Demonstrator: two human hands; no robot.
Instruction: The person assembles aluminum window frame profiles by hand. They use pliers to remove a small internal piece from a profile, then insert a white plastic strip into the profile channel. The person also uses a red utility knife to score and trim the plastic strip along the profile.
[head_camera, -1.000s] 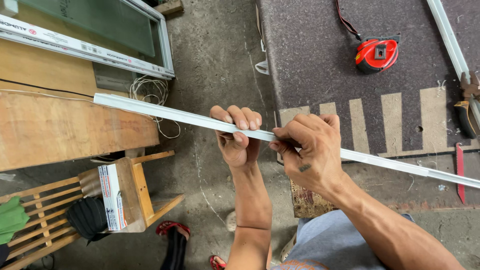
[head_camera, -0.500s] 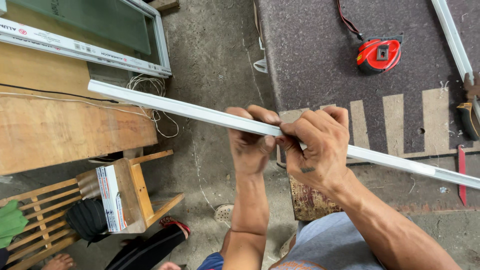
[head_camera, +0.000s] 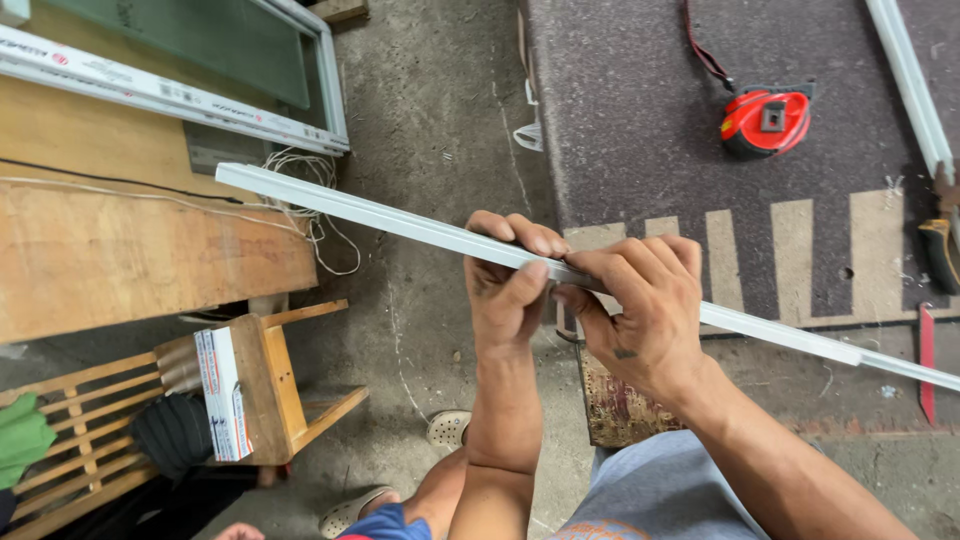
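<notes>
1. Far left: a wooden counter (head_camera: 120, 260) with a white window frame (head_camera: 180, 95) lying along its far edge. Near left: a wooden chair (head_camera: 150, 400) on the concrete floor (head_camera: 440, 120).
2. A long white strip (head_camera: 370, 212) runs from the counter's right end, upper left, down to the right edge of view. Its long axis slopes from far left to near right; the free tip points far left, over the counter's corner.
3. Left hand (head_camera: 510, 290): closed on the strip from below, fingers curled over the top, thumb pressed up.
4. Right hand (head_camera: 640, 310): closed on the strip, touching the left hand just to its right. Both hands sit near mid-length; the left is nearer the free tip.
5. Far right: a red tape measure (head_camera: 765, 122) on a dark mat (head_camera: 620, 120), well apart from the hands.
</notes>
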